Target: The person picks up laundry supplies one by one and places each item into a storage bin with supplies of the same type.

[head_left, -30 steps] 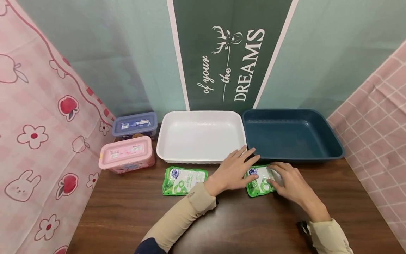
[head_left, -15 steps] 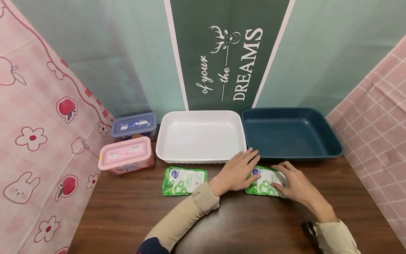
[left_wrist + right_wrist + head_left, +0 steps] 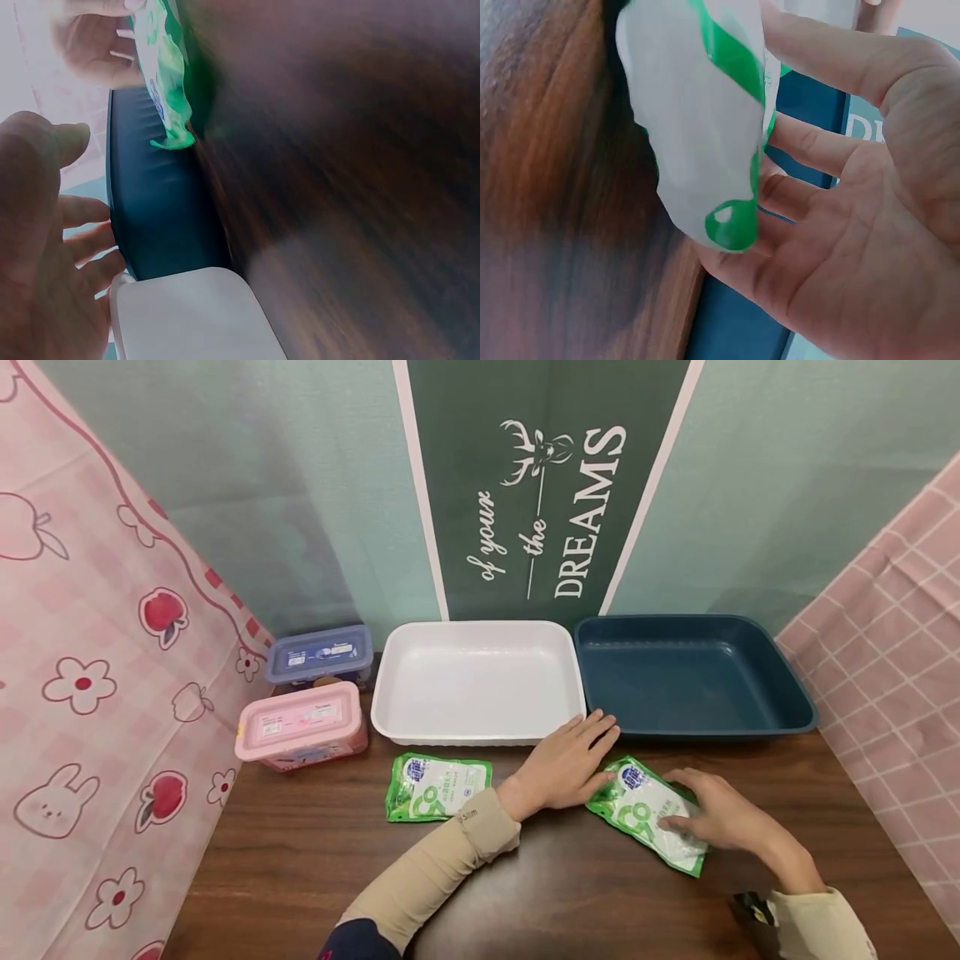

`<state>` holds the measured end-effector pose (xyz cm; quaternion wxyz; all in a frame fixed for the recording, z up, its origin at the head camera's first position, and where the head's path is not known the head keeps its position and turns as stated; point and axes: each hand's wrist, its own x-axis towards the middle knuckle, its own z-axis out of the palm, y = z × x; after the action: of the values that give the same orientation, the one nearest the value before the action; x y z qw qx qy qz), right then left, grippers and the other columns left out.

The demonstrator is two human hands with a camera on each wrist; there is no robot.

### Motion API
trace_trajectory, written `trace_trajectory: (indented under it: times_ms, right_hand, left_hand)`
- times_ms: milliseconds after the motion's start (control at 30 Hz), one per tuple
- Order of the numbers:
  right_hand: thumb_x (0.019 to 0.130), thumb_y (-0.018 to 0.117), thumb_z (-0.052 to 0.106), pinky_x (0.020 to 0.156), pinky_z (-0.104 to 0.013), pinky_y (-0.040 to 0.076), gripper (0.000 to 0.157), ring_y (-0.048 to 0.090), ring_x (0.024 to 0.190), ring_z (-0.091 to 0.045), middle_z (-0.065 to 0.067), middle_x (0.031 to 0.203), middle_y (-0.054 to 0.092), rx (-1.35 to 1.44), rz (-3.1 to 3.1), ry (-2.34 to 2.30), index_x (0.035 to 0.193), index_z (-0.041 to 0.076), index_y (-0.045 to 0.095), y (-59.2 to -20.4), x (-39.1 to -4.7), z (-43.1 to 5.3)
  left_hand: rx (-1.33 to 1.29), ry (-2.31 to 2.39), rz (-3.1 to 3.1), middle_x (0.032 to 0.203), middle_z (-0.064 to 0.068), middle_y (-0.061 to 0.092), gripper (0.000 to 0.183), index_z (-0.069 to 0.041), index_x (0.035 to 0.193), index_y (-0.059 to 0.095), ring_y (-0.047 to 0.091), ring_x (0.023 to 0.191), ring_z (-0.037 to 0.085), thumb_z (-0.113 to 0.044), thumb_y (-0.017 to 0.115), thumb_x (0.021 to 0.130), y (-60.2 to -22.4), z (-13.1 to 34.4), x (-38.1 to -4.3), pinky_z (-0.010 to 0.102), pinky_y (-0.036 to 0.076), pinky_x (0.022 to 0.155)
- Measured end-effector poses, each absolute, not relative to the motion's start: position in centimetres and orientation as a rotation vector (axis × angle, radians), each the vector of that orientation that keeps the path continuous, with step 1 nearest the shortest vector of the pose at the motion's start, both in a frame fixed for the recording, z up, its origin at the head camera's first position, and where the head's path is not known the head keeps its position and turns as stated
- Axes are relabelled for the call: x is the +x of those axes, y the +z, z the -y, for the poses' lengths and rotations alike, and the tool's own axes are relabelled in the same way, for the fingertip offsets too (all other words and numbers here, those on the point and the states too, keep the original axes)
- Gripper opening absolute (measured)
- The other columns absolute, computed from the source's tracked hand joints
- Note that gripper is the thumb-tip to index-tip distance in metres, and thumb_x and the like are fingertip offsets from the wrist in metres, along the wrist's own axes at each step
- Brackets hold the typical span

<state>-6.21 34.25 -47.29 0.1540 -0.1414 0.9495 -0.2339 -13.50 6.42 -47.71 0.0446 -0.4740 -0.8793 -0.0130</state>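
A flat green-and-white refill pouch point(image 3: 637, 810) lies tilted across the right side of the table, in front of the blue tray point(image 3: 690, 693). My right hand point(image 3: 723, 814) grips its right part, the thumb on the printed front. The right wrist view has the pouch point(image 3: 697, 112) held between thumb and fingers, its back turned to the camera. With fingers stretched out, my left hand point(image 3: 562, 768) stays over the near right corner of the white tray point(image 3: 480, 735), its thumb beside the pouch's top left end. A second similar pouch point(image 3: 427, 789) lies left of my left wrist.
Two lidded boxes, one pink point(image 3: 303, 722) and one blue point(image 3: 318, 656), stand at the left by the patterned curtain. Both trays sit side by side against the back cloth point(image 3: 525, 568). A pink checked cloth point(image 3: 900, 652) bounds the right side.
My right hand has drawn the pouch right and toward me, and turned it from nearly straight to slanting. My left hand has shifted slightly, with its fingers closer together.
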Motion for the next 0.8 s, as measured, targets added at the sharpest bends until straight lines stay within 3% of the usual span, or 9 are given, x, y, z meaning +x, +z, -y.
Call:
trace_trajectory:
  times_ms: [267,367,533,633,800]
  right_hand:
    - [0.088,0.089,0.031,0.094,-0.063,0.056,0.076,0.062,0.124,-0.054,-0.037,0.134,0.063,-0.294,-2.67,-0.704,0.136,-0.018,0.057,-47.0,-5.8,-34.9]
    - [0.091,0.086,0.029,0.088,-0.051,0.058,0.071,0.067,0.115,-0.043,-0.032,0.129,0.067,-0.261,-2.67,-0.744,0.136,-0.017,0.057,-47.0,-5.6,-35.1]
    - [0.098,0.078,0.019,0.067,-0.027,0.051,0.035,0.064,0.078,-0.013,-0.01,0.097,0.07,-0.299,-2.572,-1.024,0.12,-0.002,0.061,-47.2,-5.2,-35.6]
    - [0.101,0.073,0.011,0.061,-0.025,0.05,0.02,0.062,0.068,-0.008,-0.004,0.089,0.067,-0.347,-2.491,-1.209,0.114,0.003,0.06,-47.4,-4.9,-35.9]
    - [0.102,0.07,0.005,0.061,-0.026,0.051,0.024,0.062,0.071,-0.008,-0.006,0.096,0.069,-0.384,-2.493,-1.289,0.123,-0.001,0.061,-47.5,-4.5,-36.4]
  left_hand:
    - [-1.441,-0.052,2.66,0.175,0.011,0.032,0.069,-0.008,0.168,0.032,0.024,0.165,0.026,-0.051,0.036,0.115,-48.1,-6.4,-13.6,0.036,0.015,0.136]
    - [-1.438,-0.051,2.659,0.175,0.011,0.032,0.069,-0.008,0.168,0.031,0.023,0.165,0.026,-0.051,0.036,0.115,-48.1,-6.4,-13.7,0.036,0.015,0.136]
    - [-1.434,-0.046,2.66,0.175,0.011,0.031,0.069,-0.008,0.168,0.03,0.023,0.165,0.025,-0.051,0.036,0.115,-48.1,-6.3,-13.8,0.037,0.015,0.136]
    - [-1.436,-0.053,2.657,0.175,0.011,0.031,0.069,-0.008,0.168,0.031,0.023,0.165,0.025,-0.051,0.036,0.115,-48.2,-6.3,-13.8,0.037,0.015,0.136]
    - [-1.439,-0.058,2.652,0.175,0.011,0.032,0.068,-0.008,0.168,0.031,0.024,0.165,0.026,-0.05,0.038,0.115,-48.3,-6.3,-13.6,0.037,0.017,0.136]
